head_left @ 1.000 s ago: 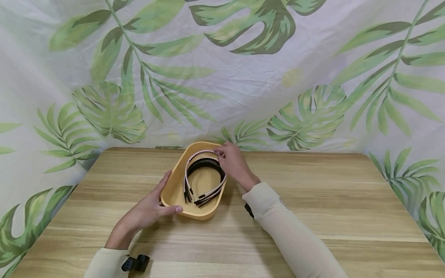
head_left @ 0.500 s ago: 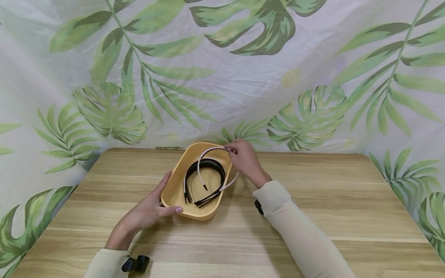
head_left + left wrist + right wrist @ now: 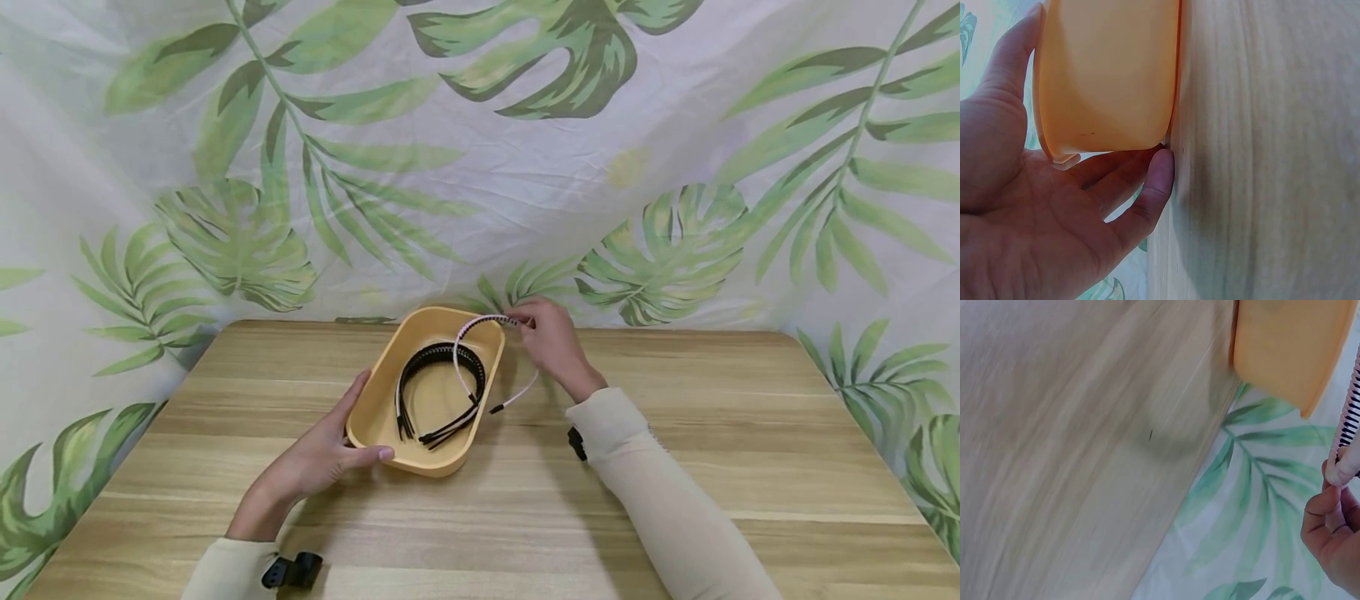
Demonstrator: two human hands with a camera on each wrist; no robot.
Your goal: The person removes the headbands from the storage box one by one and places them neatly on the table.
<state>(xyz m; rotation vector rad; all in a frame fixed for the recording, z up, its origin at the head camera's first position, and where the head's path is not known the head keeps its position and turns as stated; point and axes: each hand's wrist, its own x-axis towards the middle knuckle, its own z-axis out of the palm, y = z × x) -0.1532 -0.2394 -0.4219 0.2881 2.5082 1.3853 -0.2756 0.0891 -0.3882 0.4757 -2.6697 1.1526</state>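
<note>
A pale pink headband (image 3: 486,318) with dark comb teeth is pinched at the top of its arc by my right hand (image 3: 553,340), above the right rim of a yellow plastic bin (image 3: 372,454). One end of it overlaps the bin's inside; the other hangs outside, over the table. In the right wrist view, thumb and fingertips of the hand (image 3: 1335,537) close on the toothed band (image 3: 1349,412). Several black headbands (image 3: 411,363), one or more with a pale edge, lie stacked in the bin. My left hand (image 3: 322,457) grips the bin's near-left corner, thumb over the rim.
The bin stands on a wood-grain table (image 3: 675,467) near its back edge. A leaf-print cloth (image 3: 525,208) hangs right behind. A black strap mount (image 3: 294,570) sits at the left wrist, close to the tabletop.
My right hand has drawn the pale pink headband up and rightward off the stack, partly past the bin's right rim. My left hand and the bin have stayed in place.
</note>
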